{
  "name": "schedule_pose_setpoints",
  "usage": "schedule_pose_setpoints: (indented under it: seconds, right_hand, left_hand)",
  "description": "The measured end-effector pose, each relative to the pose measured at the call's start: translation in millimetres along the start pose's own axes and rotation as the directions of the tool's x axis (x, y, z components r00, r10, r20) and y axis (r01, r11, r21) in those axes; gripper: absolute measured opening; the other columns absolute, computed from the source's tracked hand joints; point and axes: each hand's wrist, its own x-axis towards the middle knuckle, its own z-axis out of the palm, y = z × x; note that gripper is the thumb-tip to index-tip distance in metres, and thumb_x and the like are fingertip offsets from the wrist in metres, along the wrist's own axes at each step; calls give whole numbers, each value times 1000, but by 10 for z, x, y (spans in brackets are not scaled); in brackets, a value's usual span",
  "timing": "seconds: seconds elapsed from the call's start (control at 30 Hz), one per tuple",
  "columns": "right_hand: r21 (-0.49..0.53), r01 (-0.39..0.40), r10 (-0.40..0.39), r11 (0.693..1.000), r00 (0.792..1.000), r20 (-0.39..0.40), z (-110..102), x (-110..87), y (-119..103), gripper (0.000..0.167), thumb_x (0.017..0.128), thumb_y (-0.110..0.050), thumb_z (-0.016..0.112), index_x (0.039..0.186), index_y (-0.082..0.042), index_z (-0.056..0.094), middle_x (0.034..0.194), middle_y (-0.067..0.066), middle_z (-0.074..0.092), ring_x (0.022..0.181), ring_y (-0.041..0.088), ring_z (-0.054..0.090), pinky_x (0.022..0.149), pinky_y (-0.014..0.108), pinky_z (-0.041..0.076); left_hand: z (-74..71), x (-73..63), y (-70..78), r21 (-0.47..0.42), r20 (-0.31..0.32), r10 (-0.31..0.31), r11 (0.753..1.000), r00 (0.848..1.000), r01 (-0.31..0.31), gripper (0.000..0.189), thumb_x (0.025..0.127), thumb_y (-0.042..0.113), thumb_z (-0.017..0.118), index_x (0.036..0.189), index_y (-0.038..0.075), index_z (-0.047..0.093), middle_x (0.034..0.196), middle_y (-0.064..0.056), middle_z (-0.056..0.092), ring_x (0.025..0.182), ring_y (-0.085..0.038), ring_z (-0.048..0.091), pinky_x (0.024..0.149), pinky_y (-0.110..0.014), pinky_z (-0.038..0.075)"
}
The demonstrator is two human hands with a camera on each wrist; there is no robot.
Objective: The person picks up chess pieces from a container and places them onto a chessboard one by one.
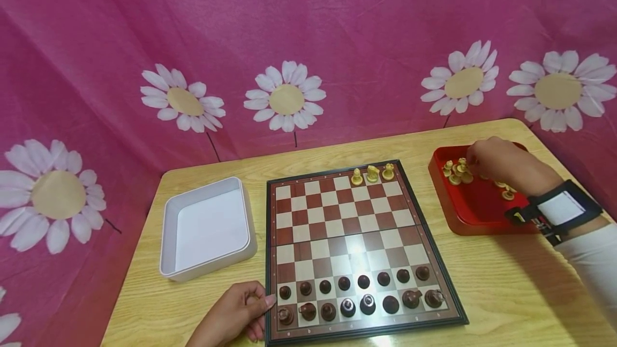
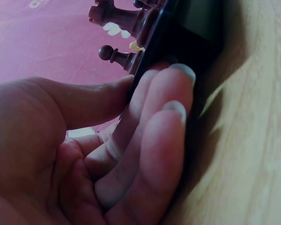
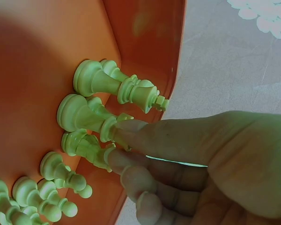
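Your left hand [image 1: 236,312] pinches the left edge of the chessboard [image 1: 330,213] near its closest corner, thumb above, fingers curled beneath. Board lies on the tabletop [image 1: 511,272], center. Your right hand [image 1: 498,162] reaches into the red box [image 1: 445,208], right of the board; thumb and fingertips pinch the top of a light piece [image 3: 77,114]. Cannot tell whether its base is off the box floor. A light king [image 3: 96,79] with a cross top is just beside it; light pawns [image 3: 35,194] are grouped nearby. On the board: sixteen dark pieces [image 1: 363,281] in two rows on your side; three pale pieces [image 1: 373,174] along the far edge, toward the right. White box [image 1: 209,229] sits left of the board.
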Motion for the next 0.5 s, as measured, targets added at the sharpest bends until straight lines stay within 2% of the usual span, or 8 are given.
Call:
schedule_pose_setpoints:
  seconds: [0.5]
  right_hand:
    - [23, 2, -2, 1000, 1000, 10, 4, -9, -9, 17, 85, 3, 64, 74, -6, 73, 55, -3, 48, 52, 13, 44, 47, 25, 37]
  left_hand:
    - [1, 3, -24, -38, 5, 9, 999, 1000, -9, 30, 103, 27, 66, 88, 2, 59, 60, 0, 63, 50, -7, 61, 50, -21, 53]
